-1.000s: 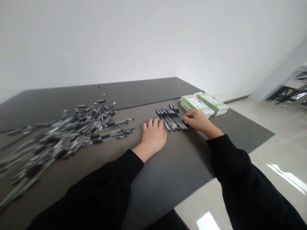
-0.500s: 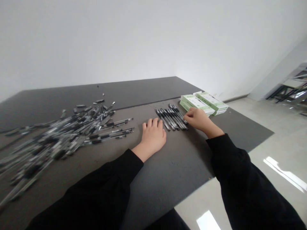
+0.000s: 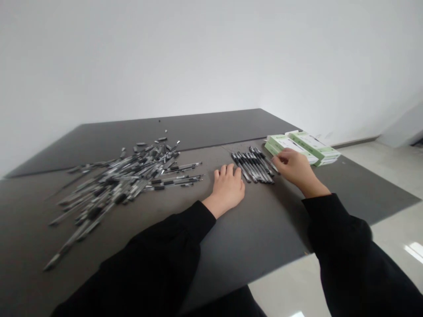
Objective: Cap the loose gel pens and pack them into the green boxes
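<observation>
1. We log a row of black gel pens [image 3: 253, 167]: side by side, flat on the dark tabletop [image 3: 254, 229], between both hands.
2. We note their long axes: parallel, running far left to near right. Tips too small to tell.
3. We list a heap of loose pens [image 3: 125, 185], the larger share, lying every way, left of the row.
4. We enter the left hand [image 3: 228, 187]: open, palm down, released, near the row.
5. We enter the right hand [image 3: 295, 169]: fingers loosely curled at the row's right edge; any grasp on a pen cannot be told.
6. We add green-and-white cartons [image 3: 302, 147], just beyond the right hand.
</observation>
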### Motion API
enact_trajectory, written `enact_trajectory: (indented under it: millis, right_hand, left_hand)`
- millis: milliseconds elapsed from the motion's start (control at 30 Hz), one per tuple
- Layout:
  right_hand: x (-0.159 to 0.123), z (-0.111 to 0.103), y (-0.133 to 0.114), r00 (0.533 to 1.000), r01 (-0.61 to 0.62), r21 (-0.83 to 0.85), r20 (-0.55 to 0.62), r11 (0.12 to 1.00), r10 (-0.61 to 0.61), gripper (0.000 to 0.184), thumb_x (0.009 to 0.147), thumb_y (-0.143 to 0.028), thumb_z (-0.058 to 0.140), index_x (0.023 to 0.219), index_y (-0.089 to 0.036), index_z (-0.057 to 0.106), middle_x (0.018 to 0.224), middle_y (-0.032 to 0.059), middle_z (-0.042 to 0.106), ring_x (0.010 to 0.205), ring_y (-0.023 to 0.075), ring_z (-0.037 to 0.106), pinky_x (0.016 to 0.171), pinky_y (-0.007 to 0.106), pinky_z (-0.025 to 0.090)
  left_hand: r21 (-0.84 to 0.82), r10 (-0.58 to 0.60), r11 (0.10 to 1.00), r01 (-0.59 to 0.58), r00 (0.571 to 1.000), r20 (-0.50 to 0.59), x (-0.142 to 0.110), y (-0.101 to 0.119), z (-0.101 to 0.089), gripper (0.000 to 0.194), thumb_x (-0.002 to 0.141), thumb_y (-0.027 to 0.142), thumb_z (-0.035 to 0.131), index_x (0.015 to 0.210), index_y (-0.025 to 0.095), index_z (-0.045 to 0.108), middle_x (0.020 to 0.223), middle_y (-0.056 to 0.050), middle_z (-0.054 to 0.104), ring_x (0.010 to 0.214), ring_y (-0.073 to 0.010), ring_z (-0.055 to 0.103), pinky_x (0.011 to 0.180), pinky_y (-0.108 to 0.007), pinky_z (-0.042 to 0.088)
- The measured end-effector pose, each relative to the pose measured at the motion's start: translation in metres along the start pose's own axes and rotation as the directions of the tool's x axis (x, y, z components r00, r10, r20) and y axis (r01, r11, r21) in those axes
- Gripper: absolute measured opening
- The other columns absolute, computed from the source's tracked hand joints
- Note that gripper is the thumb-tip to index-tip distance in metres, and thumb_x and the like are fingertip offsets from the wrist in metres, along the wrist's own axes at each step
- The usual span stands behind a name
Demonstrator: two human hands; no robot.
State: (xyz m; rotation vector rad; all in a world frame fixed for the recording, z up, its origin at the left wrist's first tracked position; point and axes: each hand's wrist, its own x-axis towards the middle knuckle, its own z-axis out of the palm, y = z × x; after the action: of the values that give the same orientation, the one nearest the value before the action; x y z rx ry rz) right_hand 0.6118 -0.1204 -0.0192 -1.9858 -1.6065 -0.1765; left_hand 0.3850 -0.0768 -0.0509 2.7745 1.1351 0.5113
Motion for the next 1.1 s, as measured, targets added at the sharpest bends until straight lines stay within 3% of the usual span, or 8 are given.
enact_trajectory:
  millis: [200,400,567,767,867,967,1033,1100]
  right_hand:
    - [-0.012,0.017,-0.056,0.970,0.217,0.212,0.062,0.953,-0.235,0.021,0.087,-0.023,0.053,0.081,-0.017,0.072,0.079,0.0056,0.062,0.069,0.0174,0.056,0.068,0.030,0.042]
    - [-0.016,0.056,-0.157,0.798,0.484,0.320,0.218,0.814,-0.561,0.026,0.089,-0.011,0.053,0.103,-0.014,0.075,0.097,0.0098,0.063,0.087,0.0197,0.061,0.085,0.030,0.046]
    - [-0.009,0.082,-0.209,0.770,0.560,0.143,0.274,0.816,-0.577,0.020,0.093,-0.017,0.057,0.097,-0.012,0.076,0.101,0.0132,0.062,0.094,0.0242,0.058,0.087,0.034,0.044]
    - [-0.013,0.094,-0.214,0.725,0.617,0.062,0.344,0.784,-0.597,0.019,0.095,-0.022,0.060,0.091,-0.012,0.075,0.100,0.0138,0.065,0.097,0.0270,0.059,0.088,0.037,0.041]
    - [-0.018,0.088,-0.212,0.753,0.608,0.043,0.284,0.792,-0.594,0.020,0.096,-0.021,0.058,0.090,-0.012,0.074,0.098,0.0143,0.066,0.096,0.0277,0.059,0.085,0.038,0.040]
    - [-0.024,0.075,-0.219,0.846,0.494,0.185,0.125,0.850,-0.519,0.018,0.096,-0.021,0.057,0.090,-0.014,0.072,0.095,0.0122,0.065,0.088,0.0248,0.059,0.079,0.036,0.041]
    - [-0.029,0.068,-0.230,0.890,0.414,0.351,0.037,0.840,-0.454,0.015,0.095,-0.022,0.058,0.088,-0.016,0.070,0.092,0.0097,0.063,0.083,0.0215,0.058,0.075,0.033,0.042]
    - [-0.033,0.065,-0.244,0.888,0.401,0.463,0.017,0.791,-0.460,0.013,0.094,-0.021,0.059,0.086,-0.017,0.069,0.089,0.0075,0.062,0.080,0.0195,0.057,0.074,0.031,0.043]
  left_hand:
    - [-0.071,-0.053,0.996,0.048,0.996,-0.072,-0.007,-0.028,-0.049,0.028,0.093,0.020,0.045,0.104,0.019,0.071,0.110,-0.010,0.072,0.104,-0.0268,0.066,0.091,-0.040,0.048]
    - [-0.095,-0.259,0.964,0.250,0.960,-0.102,-0.051,-0.119,-0.111,0.029,0.089,0.021,0.046,0.084,0.021,0.074,0.092,-0.009,0.076,0.090,-0.0271,0.069,0.079,-0.035,0.049]
    - [-0.223,-0.384,0.911,0.348,0.912,-0.147,-0.094,-0.164,-0.111,0.029,0.088,0.025,0.046,0.078,0.021,0.073,0.085,-0.007,0.077,0.086,-0.0251,0.068,0.078,-0.033,0.049]
    - [-0.443,-0.443,0.825,0.352,0.889,-0.118,-0.109,-0.170,-0.103,0.024,0.084,0.022,0.047,0.073,0.020,0.068,0.078,-0.003,0.074,0.079,-0.0216,0.067,0.076,-0.032,0.047]
    - [-0.520,-0.451,0.788,0.329,0.884,-0.124,-0.115,-0.167,-0.106,0.024,0.085,0.021,0.046,0.068,0.020,0.063,0.072,-0.002,0.069,0.076,-0.0202,0.065,0.075,-0.031,0.047]
    - [-0.597,-0.467,0.745,0.298,0.872,-0.146,-0.122,-0.159,-0.110,0.030,0.094,0.030,0.042,0.072,0.020,0.060,0.071,-0.002,0.065,0.071,-0.0184,0.061,0.073,-0.032,0.047]
    - [-0.671,-0.468,0.695,0.259,0.871,-0.149,-0.126,-0.152,-0.112,0.034,0.100,0.040,0.041,0.087,0.019,0.065,0.087,-0.005,0.070,0.080,-0.0185,0.063,0.075,-0.032,0.049]
    - [-0.758,-0.454,0.622,0.198,0.880,-0.143,-0.126,-0.146,-0.111,0.035,0.102,0.046,0.041,0.105,0.020,0.065,0.111,-0.008,0.072,0.097,-0.0197,0.066,0.079,-0.031,0.051]
